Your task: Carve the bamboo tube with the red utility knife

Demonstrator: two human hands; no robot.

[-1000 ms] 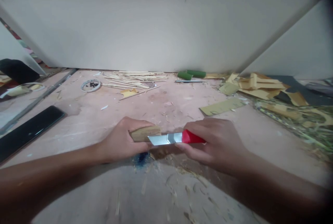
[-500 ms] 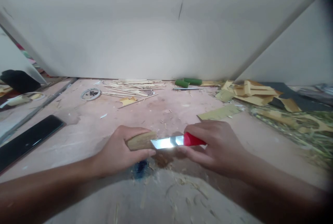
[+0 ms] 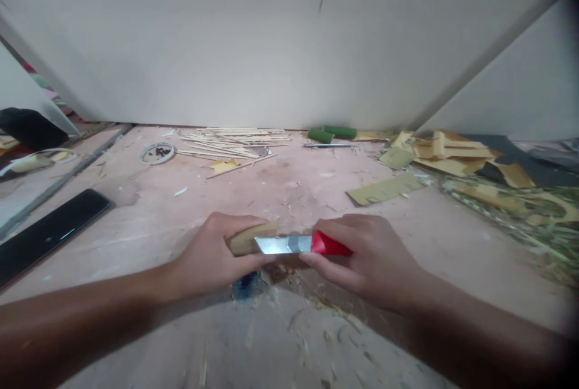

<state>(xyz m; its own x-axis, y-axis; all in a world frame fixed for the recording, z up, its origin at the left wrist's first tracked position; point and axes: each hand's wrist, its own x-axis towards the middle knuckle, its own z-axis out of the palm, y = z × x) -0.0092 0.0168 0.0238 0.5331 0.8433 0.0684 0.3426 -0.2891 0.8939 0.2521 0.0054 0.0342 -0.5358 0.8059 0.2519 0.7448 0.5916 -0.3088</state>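
Observation:
My left hand (image 3: 212, 259) is wrapped round a short pale wooden piece (image 3: 246, 238), whose right end sticks out of my fist. My right hand (image 3: 368, 259) grips the red handle of a knife (image 3: 325, 245). Its bright steel blade (image 3: 283, 245) points left and lies against the front of the wooden piece. Both hands hover just above the pinkish worktop (image 3: 294, 187). Wood shavings (image 3: 289, 283) lie on the surface right below them.
A black phone (image 3: 47, 232) lies at the left. Farther back are a small round lid (image 3: 157, 152) with dark bits, a pile of thin wooden sticks (image 3: 230, 140), two green cylinders (image 3: 332, 133), a metal rod (image 3: 328, 145) and yellowish sandpaper scraps (image 3: 434, 157). A white wall closes the back.
The blade has slid left along the wooden piece compared with half a second ago, covering more of its end. Both hands stay in about the same place; the camera shifted slightly.

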